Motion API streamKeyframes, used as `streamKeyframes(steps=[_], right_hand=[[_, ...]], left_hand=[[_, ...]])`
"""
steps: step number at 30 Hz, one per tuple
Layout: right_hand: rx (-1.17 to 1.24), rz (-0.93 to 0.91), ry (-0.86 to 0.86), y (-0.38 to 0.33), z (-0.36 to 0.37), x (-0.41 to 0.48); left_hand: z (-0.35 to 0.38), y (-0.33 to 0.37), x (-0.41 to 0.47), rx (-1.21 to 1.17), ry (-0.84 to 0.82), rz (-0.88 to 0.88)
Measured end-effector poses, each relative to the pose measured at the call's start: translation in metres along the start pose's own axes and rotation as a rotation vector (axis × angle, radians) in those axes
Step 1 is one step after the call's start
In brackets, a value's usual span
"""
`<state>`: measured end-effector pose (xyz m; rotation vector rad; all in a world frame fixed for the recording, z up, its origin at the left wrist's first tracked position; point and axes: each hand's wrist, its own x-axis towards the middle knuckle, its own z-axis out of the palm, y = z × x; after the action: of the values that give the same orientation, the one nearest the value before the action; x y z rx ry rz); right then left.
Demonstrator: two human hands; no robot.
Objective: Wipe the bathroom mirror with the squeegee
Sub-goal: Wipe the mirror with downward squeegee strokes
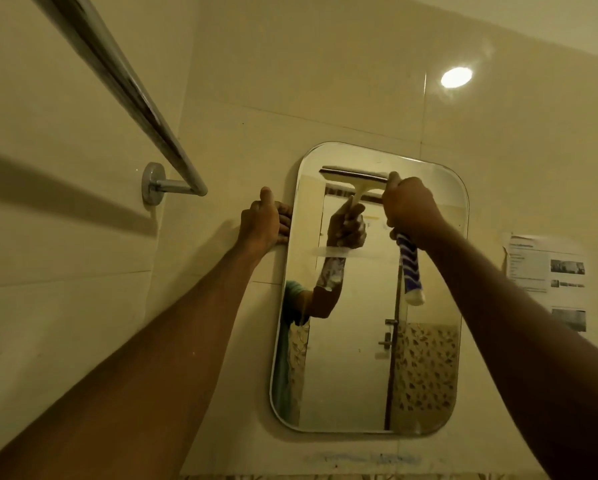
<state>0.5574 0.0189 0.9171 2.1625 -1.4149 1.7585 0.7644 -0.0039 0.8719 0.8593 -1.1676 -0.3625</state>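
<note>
1. Left hand [263, 220] first: it is clenched over the left edge of the mirror [366, 341], thumb up against the wall tile and fingers curled onto the rim, apparently steadying the glass. To its left a chrome towel rail [131, 95] juts from the wall.
2. Mirror next: a tall rounded rectangle with a bevelled border, fixed flat to cream tiles. A horizontal streak crosses it below the reflected hand. Glass like this looks rigid but breakable, so I would judge even pressure wiser than a hard shove.
3. Squeegee [354, 175]: its pale head and dark rubber blade lie level near the top of the mirror, seemingly touching the glass, though the reflection makes the exact contact hard to read. It looks light and stiff, with only the blade soft.
4. Right hand [410, 209]: it is wrapped tight around the handle, and the blue-and-white patterned end hangs out below the fist. Holding it by the handle seems right; a wet grip could get slippery.
5. Farthest right, printed paper sheets [550, 268] are stuck to the wall.
</note>
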Motion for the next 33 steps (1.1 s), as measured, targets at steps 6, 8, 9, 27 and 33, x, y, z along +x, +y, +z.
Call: streamKeyframes(steps=[6, 8, 9, 27, 33], right_hand=[[0.088, 0.106, -0.044, 0.056, 0.043, -0.075], [0.049, 0.103, -0.057, 0.068, 0.053, -0.103], [0.033, 0.101, -0.069, 0.071, 0.056, -0.111], [-0.017, 0.093, -0.079, 0.101, 0.073, -0.161], [0.004, 0.113, -0.153, 0.101, 0.061, -0.172]], left_hand=[[0.001, 0.0, -0.01, 0.07, 0.012, 0.032], [0.002, 0.0, -0.017, 0.112, 0.026, 0.047], [0.003, 0.0, -0.019, 0.136, 0.029, 0.05], [0.004, -0.018, -0.045, 0.329, 0.104, 0.087], [0.006, -0.015, -0.064, 0.442, 0.105, 0.079]])
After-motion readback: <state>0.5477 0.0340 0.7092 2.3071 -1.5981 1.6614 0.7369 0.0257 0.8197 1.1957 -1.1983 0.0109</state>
